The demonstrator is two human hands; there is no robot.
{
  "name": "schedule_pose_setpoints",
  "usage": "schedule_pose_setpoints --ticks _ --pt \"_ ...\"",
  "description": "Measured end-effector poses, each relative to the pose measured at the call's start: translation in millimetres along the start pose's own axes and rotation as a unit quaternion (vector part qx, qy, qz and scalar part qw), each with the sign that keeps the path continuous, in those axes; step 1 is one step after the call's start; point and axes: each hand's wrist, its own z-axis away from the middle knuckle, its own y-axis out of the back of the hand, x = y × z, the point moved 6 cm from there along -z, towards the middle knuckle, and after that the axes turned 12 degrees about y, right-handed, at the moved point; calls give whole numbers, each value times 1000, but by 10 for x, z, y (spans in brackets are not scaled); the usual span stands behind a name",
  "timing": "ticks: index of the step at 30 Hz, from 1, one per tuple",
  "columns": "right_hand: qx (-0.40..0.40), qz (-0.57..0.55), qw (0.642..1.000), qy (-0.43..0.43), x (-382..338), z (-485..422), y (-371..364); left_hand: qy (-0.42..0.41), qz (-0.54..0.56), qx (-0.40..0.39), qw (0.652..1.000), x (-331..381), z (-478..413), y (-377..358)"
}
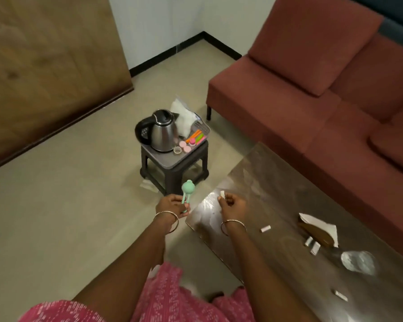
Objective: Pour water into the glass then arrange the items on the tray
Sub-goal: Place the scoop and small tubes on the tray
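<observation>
The fingers (186,206) of the left hand (171,203) are curled round the thin handles of a mint-green tool (188,187), whose rounded head is held upright just in front of the stool (184,173). The fingers (219,200) of the right hand (233,204) are closed in a pinch on a small white sachet (222,194), to the right of the stool and over the near corner of the glass worktop (277,182). A thin bangle (166,220) is worn on each wrist.

A grey tray (164,160) is seen on top of the stool. On its left half a steel kettle (159,131) with a black handle is stood. A small clear cup (177,150) is set upright just beside the kettle's base, with pink round lids (185,146) touching or nearly touching it. Orange and green sticks (196,135) are laid at the stool's far right edge, and a white plastic bag (184,117) is propped behind the kettle.

On the worktop, well to the right of the stool, more sachets (265,228) are scattered round a brown-and-white paper holder (319,228) and a clear rounded item (358,262) too blurred to be identified. A red sofa (312,89) is placed beyond the stool to its right.
</observation>
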Motion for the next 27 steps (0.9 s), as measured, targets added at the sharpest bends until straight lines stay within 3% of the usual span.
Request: schedule_pose_setpoints --ticks 10,15,20,25,27 --pt "7 -9 1000 -7 -703 -511 -1238 -24 -105 94 990 1002 -858 823" --pt "18 1 1000 -2 -646 -771 -1477 -57 -221 186 956 1370 -1260 863" --pt "20 18 1000 -7 -519 -1177 -1661 -79 -291 180 936 1568 -1720 664" --pt "28 -7 999 -31 -243 -1598 -1893 -119 -367 212 898 1723 -2196 473" --pt "31 -23 999 -38 -109 -1777 -2011 -141 -423 222 867 1730 -2418 391"
